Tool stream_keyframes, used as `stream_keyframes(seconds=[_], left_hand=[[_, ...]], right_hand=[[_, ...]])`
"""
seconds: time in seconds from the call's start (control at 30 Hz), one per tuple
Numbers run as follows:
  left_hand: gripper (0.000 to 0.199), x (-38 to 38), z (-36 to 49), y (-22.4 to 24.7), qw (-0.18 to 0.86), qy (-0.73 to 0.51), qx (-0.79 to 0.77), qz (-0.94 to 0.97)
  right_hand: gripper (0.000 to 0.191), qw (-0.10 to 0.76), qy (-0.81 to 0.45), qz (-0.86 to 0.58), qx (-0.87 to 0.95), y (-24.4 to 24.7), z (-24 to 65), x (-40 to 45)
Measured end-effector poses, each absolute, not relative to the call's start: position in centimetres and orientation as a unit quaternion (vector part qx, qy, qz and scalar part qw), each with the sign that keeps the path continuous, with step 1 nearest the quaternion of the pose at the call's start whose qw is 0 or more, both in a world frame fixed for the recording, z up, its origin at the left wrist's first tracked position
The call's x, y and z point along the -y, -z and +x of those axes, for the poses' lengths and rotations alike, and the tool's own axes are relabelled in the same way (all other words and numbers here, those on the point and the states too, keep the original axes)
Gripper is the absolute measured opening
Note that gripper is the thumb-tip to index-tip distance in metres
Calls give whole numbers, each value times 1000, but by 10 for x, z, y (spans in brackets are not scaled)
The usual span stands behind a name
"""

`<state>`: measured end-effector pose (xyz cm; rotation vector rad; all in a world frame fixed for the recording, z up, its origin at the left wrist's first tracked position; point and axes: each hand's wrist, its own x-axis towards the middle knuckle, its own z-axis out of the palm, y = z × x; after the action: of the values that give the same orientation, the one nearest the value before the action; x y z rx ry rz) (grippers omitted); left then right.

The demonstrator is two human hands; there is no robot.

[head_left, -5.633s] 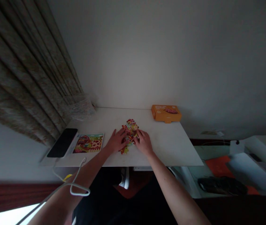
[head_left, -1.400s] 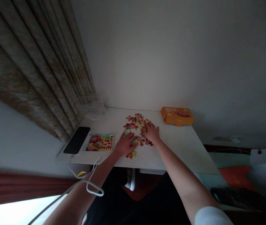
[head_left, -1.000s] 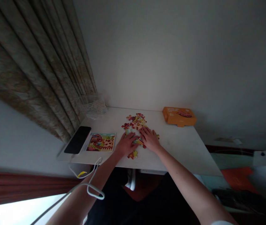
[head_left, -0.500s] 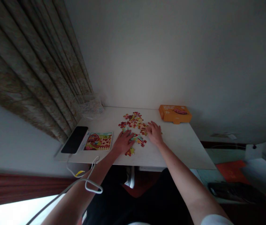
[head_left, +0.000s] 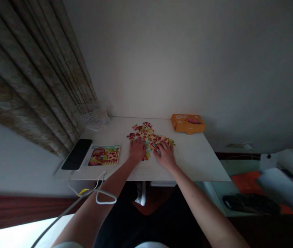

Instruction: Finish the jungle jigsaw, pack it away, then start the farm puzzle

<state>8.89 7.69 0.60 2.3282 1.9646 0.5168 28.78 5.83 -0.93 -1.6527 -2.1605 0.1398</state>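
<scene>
Jigsaw puzzle pieces [head_left: 146, 135] in red, yellow and green lie in a loose, flat spread near the middle of the white desk [head_left: 195, 162], toward its far edge. The left hand [head_left: 137, 150] is open and flat, fingers spread, resting on the near-left part of the spread. The right hand [head_left: 165, 155] lies over the pieces at the right, its fingers slightly curled; whether it pinches a piece cannot be told from this view. The two hands are just apart, with pieces showing between them. To the left, a farm picture card [head_left: 104, 155] with a red barn sits beside a black tablet [head_left: 76, 154], and a crumpled clear plastic bag [head_left: 94, 120] rests in the far-left corner against a patterned curtain [head_left: 32, 69]. An orange cardboard puzzle box [head_left: 188, 124] lies near the far-right corner, well beyond the pieces. A white cable [head_left: 105, 198] loops across the left forearm
</scene>
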Motion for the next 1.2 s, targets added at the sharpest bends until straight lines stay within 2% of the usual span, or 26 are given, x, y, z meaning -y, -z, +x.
stream_keyframes(seconds=[0.33,0.53,0.63,0.77,1.2], left_hand=[[41,-124,106,-3,16,-199,-693,693],[45,-146,83,-8,18,-244,-733,634],[48,-155,51,-13,25,-198,-745,636],[50,-165,11,-20,108,-103,-719,679],[50,-184,-8,-16,133,-131,-723,665]], right_hand=[[42,240,-37,-623,744,14,286,-109],[43,242,-36,-602,760,10,288,-110],[45,231,-21,-600,766,9,288,-109],[50,221,-5,-606,764,10,286,-108],[40,241,-16,-609,755,10,286,-107]])
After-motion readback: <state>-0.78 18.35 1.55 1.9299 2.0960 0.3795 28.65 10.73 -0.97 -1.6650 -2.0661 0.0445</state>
